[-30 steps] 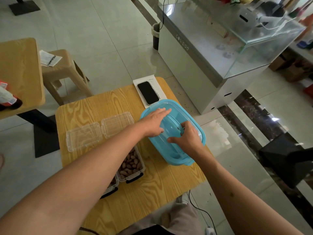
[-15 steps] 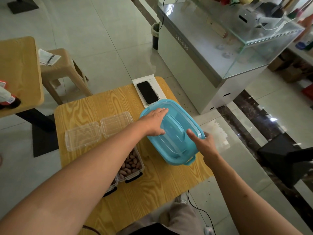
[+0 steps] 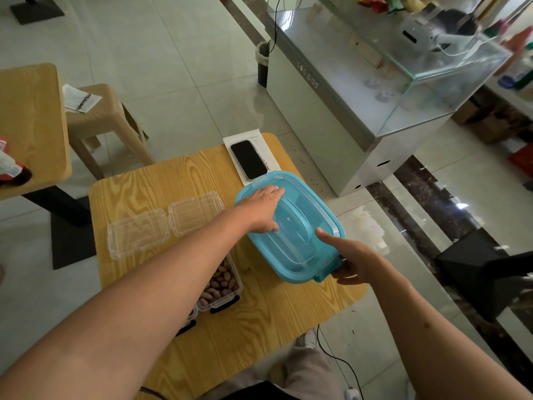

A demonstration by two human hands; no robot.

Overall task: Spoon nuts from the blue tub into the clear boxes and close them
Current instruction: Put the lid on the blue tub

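The blue tub (image 3: 300,223) stands on the right side of the wooden table (image 3: 274,310), with its clear lid on. My left hand (image 3: 264,209) lies flat on the lid's far left part. My right hand (image 3: 354,261) grips the tub's near right corner, thumb on the lid and fingers curled under the blue clip. To the left, a clear box (image 3: 223,282) holds brown nuts, and its lid (image 3: 196,212) lies open behind it. A second clear box (image 3: 190,319) is mostly hidden under my left forearm, with its lid (image 3: 138,232) also open.
A black phone (image 3: 248,159) lies on white paper at the table's far edge, just behind the tub. A tan stool (image 3: 98,122) and another wooden table (image 3: 28,119) stand to the left. A glass-topped cabinet (image 3: 375,96) is at the right, and a black cable (image 3: 340,362) runs over the floor.
My right hand slid off the middle of the lid to the tub's near right corner and took hold of the clip there. My left hand stayed flat on the lid.
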